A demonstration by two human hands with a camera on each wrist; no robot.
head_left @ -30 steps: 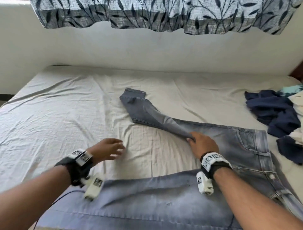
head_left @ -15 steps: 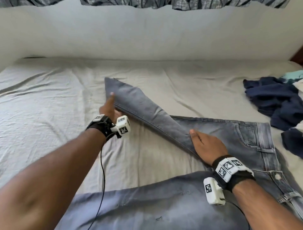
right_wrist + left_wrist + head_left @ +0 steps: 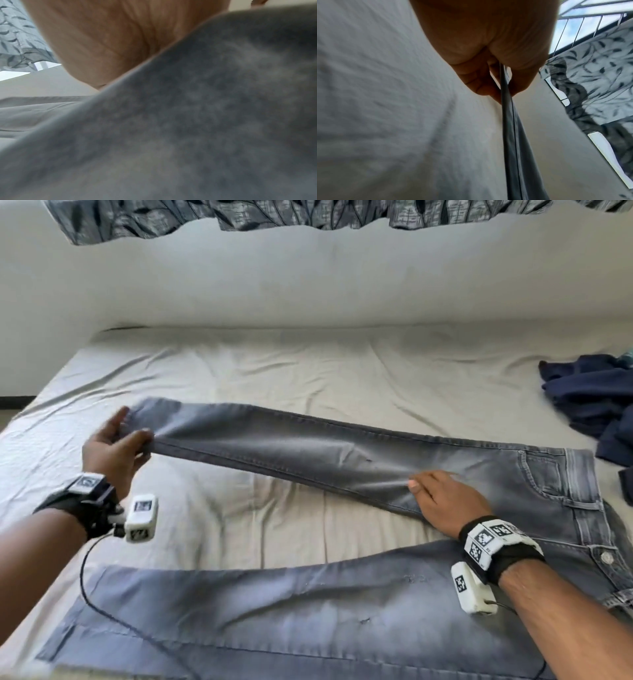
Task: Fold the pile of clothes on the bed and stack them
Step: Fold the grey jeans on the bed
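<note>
A pair of grey jeans (image 3: 342, 611) lies spread on the bed, waistband at the right. The far leg (image 3: 291, 446) stretches out to the left, lifted slightly off the sheet. My left hand (image 3: 126, 436) pinches the cuff end of that leg; in the left wrist view the left hand (image 3: 501, 83) has the thin denim edge (image 3: 513, 135) between thumb and fingers. My right hand (image 3: 442, 498) lies flat, pressing the upper part of the same leg near the crotch. The right wrist view shows blurred denim (image 3: 188, 121) under the palm.
The pale sheet (image 3: 239, 371) covers the bed, with bare room behind and left of the jeans. A pile of dark blue clothes (image 3: 589, 395) sits at the right edge. A white wall and a leaf-patterned curtain (image 3: 308, 213) stand behind the bed.
The far leg was folded back on itself; my left hand reached it, took the cuff and pulled it out straight to the left. The right hand kept pressing in place.
</note>
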